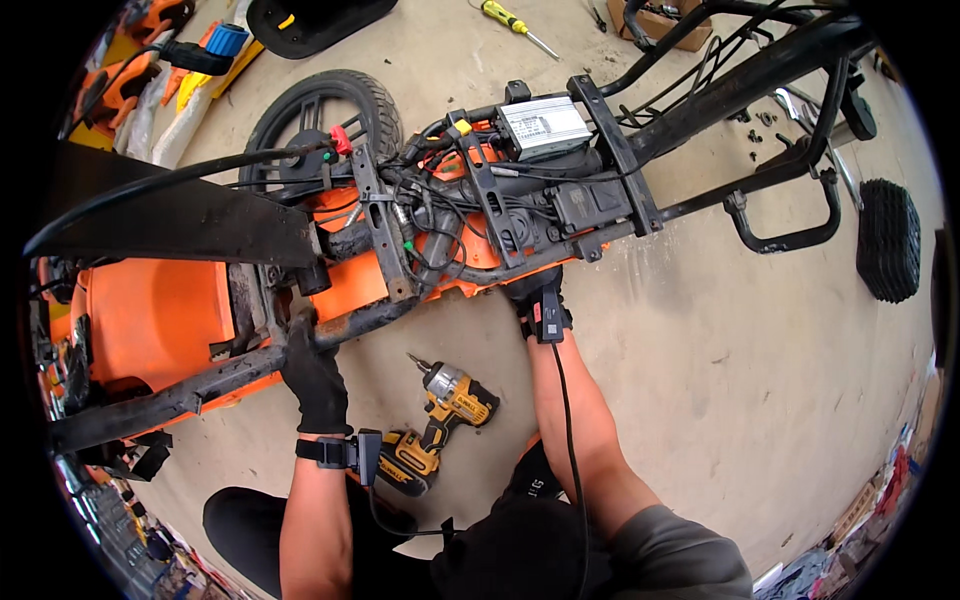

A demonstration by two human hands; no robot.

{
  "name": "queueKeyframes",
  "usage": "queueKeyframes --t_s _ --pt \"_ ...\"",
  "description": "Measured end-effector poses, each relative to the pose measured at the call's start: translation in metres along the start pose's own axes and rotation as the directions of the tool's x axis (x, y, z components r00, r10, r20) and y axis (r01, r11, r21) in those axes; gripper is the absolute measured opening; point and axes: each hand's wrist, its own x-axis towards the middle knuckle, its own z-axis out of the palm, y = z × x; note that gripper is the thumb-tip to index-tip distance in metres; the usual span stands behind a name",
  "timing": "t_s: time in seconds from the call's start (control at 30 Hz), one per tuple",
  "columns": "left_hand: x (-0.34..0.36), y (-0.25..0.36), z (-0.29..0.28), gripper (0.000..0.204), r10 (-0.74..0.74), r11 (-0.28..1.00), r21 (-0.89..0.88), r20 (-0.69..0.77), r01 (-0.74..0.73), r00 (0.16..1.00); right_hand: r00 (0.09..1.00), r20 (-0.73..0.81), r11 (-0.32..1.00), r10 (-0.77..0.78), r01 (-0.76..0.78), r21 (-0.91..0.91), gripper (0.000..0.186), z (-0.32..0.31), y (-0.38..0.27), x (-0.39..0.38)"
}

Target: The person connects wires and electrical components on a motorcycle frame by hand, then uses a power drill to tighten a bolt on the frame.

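In front of me lies the partly stripped black tubular frame (205,393) of a small electric vehicle with orange body panels (160,305). My left hand (315,378), in a black glove, is closed round the lower frame tube. Toward the middle, my right hand (537,292), also gloved, reaches under the frame's near edge beside an orange panel; its fingers are hidden there. Loose cables, a silver controller box (545,127) and a black box (590,205) sit on the frame above it. A yellow and black cordless impact driver (440,425) rests on the floor between my forearms.
A spoked wheel (375,105) stands behind the frame. On the far floor are a yellow screwdriver (518,28) and a cardboard box (672,25). Loose bolts and a wrench (795,108) lie at the right, near a black ribbed part (888,242). Orange parts fill the far left.
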Motion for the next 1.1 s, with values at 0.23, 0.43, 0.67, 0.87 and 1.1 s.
queueKeyframes --t_s 0.23,0.43,0.67,0.87,1.1 --pt "-0.010 0.003 0.014 0.033 0.011 0.996 -0.090 -0.020 -0.013 1.000 0.987 -0.061 0.952 0.150 -0.128 0.277 0.032 -0.005 0.009 -0.001" --pt "-0.007 0.007 0.007 0.030 0.140 0.976 0.162 0.059 -0.148 0.988 0.984 -0.061 0.929 0.167 -0.136 0.343 0.032 -0.004 0.012 -0.004" --pt "-0.006 0.001 -0.018 0.034 0.293 0.620 0.688 0.243 -0.377 0.925 0.986 -0.054 0.911 0.159 -0.125 0.393 0.033 0.001 0.019 -0.012" --pt "-0.011 0.008 0.004 0.028 0.273 0.847 0.446 0.103 -0.290 0.956 0.971 -0.014 0.794 0.237 -0.185 0.579 0.034 -0.006 0.021 -0.030" --pt "-0.008 0.016 0.003 0.036 0.147 0.964 0.209 0.111 -0.167 0.983 0.682 0.526 0.347 0.509 -0.721 0.599 0.038 0.023 -0.033 -0.076"
